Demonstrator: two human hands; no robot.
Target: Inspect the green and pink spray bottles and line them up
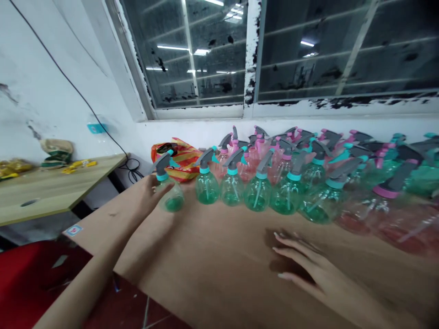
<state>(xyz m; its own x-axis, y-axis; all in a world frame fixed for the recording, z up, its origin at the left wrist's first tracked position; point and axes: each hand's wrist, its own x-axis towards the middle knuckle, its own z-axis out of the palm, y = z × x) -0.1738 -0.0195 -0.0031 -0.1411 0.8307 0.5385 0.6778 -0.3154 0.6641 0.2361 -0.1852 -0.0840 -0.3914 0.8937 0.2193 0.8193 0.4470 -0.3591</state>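
Gripping a clear green spray bottle (173, 204) at the left end of a row, the person's left hand (146, 196) reaches across a brown table (212, 260) with its thumb laid over the bottle's upper body. The bottle has a grey spray head and turquoise collar, and leans slightly, its head to the left; whether its base touches the table cannot be told. The right hand (315, 269) is well apart from the left, holding nothing, fingers loosely spread near the tabletop in front of the row.

Just right of the held bottle stand more green spray bottles (258, 196), close together, with pink spray bottles (356, 212) at the near right and others crowded behind. A red, orange and yellow bag (187, 160) lies behind the held bottle, near the white wall (116, 132). Above is a dark window (206, 55) with peeling paint on its frame. To the left are a pale wooden desk (78, 180), a hanging black cable (65, 75) and something red (27, 283), partly cut off.
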